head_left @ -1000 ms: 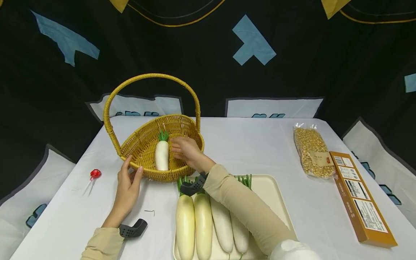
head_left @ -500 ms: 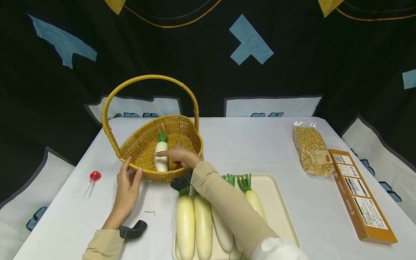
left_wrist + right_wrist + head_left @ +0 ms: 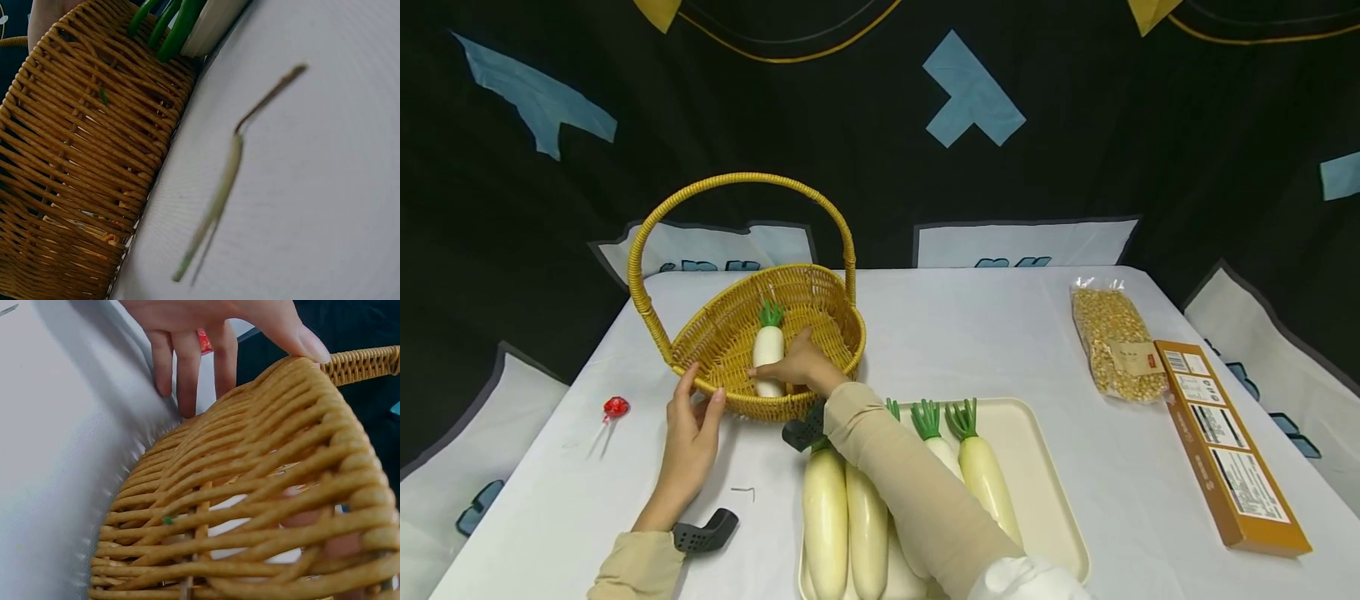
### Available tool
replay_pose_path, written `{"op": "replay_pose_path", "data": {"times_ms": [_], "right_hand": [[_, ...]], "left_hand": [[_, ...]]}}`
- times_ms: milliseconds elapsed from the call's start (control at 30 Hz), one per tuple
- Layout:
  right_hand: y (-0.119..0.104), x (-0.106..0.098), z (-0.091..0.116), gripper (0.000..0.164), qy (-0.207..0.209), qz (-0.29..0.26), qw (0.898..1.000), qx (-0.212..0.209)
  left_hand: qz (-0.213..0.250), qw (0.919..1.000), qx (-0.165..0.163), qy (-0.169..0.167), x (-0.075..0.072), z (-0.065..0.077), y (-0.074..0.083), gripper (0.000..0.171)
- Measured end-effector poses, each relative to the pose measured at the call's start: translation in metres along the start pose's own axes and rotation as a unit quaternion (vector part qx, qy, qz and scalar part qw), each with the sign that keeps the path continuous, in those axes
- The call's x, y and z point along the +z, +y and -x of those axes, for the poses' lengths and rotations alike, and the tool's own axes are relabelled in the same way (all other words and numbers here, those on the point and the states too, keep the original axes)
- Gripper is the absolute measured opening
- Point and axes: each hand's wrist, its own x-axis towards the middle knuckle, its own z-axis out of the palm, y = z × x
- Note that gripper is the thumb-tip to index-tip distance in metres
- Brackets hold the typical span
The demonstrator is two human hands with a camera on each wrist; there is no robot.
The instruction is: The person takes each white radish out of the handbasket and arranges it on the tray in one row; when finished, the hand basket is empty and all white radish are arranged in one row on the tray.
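A yellow wicker basket [image 3: 775, 407] with a tall handle stands on the white table. One white radish [image 3: 767, 343] with green stems lies inside it. My right hand [image 3: 805, 365] reaches in over the front right rim, its index finger extended across the radish's lower part and the thumb apart from it. With straight fingers, my left hand [image 3: 691, 446] rests against the basket's front left. In the right wrist view, a left fingertip touches the rim beside the handle while other fingers of that left hand [image 3: 194, 325] extend down outside the weave.
Several white radishes [image 3: 826, 525] lie in a cream tray [image 3: 1045, 467], partly under my right forearm. A thin bent stem piece [image 3: 222, 187] lies on the table. Left is a red lollipop [image 3: 616, 407]. Right are a bag of corn kernels [image 3: 1112, 333] and an orange-brown box [image 3: 1232, 450].
My right hand has moved left from beside the radish in the basket to over it, then slightly down toward its lower end. My left hand stays at the basket.
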Motion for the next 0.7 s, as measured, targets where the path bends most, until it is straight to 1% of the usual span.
{"op": "replay_pose_path", "data": {"times_ms": [200,300,433,567,700], "right_hand": [[0.0006,-0.0021,0.0013,0.096,-0.029,-0.054,0.998,-0.011],[0.001,-0.0037,0.0022,0.087,-0.04,-0.066,0.997,-0.023],[0.0013,-0.0067,0.002,0.087,-0.052,-0.071,0.995,-0.038],[0.002,-0.009,0.0007,0.09,-0.064,-0.087,0.993,-0.042],[0.0028,-0.0093,0.0002,0.087,-0.075,-0.103,0.991,-0.051]], "left_hand": [[0.001,1.0,-0.004,0.004,0.0009,-0.0009,-0.0004,0.058],[-0.002,1.0,-0.004,0.005,-0.0001,-0.0003,-0.0002,0.058],[0.001,1.0,0.003,0.005,-0.001,0.0,-0.0002,0.058],[0.011,0.9999,0.009,0.005,0.0,-0.0003,-0.0011,0.059],[0.007,0.9999,0.01,0.005,-0.0006,0.0003,-0.0005,0.059]]}}
